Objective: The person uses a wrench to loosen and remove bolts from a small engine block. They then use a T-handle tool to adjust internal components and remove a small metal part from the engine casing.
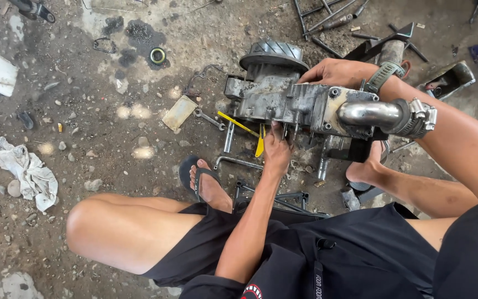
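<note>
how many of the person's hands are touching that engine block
2. The left hand grips the near underside of the engine block; the right hand rests on its far top edge.

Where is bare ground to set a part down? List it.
Bare dirt lies between the rag and the tan plate, left of the engine. A smaller patch lies above the plate, below the ring. It is crowded under the engine near the left hand, with wrenches.

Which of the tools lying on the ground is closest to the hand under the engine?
The yellow-handled tool, just beside the left hand at the engine block; the open-end wrench lies farther left.
</note>
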